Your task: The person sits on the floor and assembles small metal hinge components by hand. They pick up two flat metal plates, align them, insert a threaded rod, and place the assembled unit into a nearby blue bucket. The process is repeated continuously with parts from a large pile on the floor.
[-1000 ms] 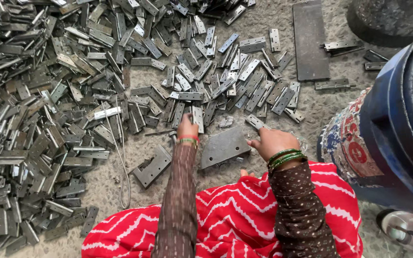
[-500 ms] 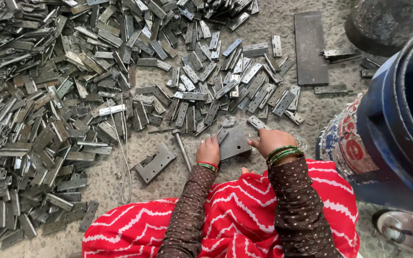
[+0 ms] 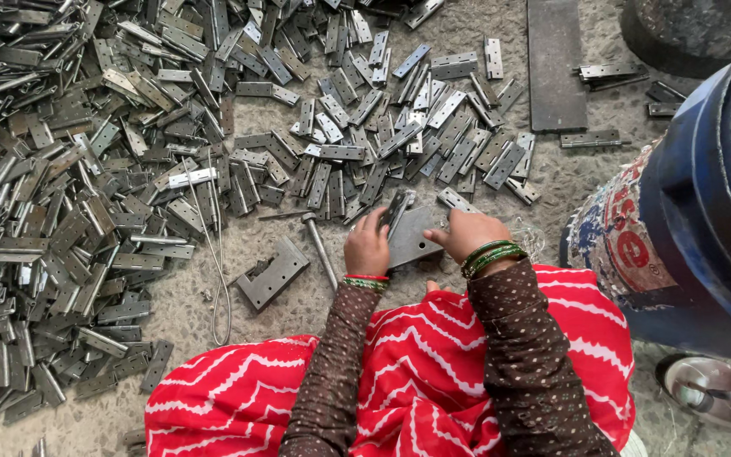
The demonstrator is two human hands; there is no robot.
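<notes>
Grasping one hinge [image 3: 397,210], both hands [image 3: 416,241] press a plate [image 3: 412,241] beside heaped hinges [image 3: 86,169].

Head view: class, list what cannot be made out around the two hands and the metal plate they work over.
- Left hand: its grip on the hinge piece is hidden by its own back.
- Right hand: fingertips hidden underneath.
- Metal plate: edges covered by both hands.
- Blue drum: cut off by the frame's right edge.

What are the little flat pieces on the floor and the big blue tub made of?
The flat pieces look like metal, probably steel: dull grey with a slight shine, like hinges. The blue tub seems to be plastic: smooth, evenly coloured and a bit glossy. The plate under the left hand and right hand looks like darker, unpolished metal.
</notes>
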